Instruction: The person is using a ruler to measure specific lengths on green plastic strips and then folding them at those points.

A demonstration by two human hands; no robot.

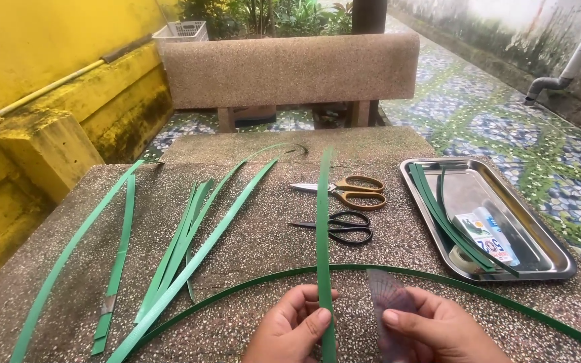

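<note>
My left hand [290, 328] pinches a long green leaf strip [323, 228] near its lower end; the strip runs straight away from me across the stone table [250, 235]. Just to its right, my right hand [442, 329] holds a small clear plastic protractor [386, 299] against the table. A second long green strip [398, 271] arcs across the table just beyond both hands.
Several green strips [176, 255] lie fanned out on the left. Orange-handled scissors [347, 191] and black scissors [341, 227] lie in the middle. A steel tray [546, 255] at right holds strips, a tape roll and a small tube. A stone bench [290, 67] stands beyond.
</note>
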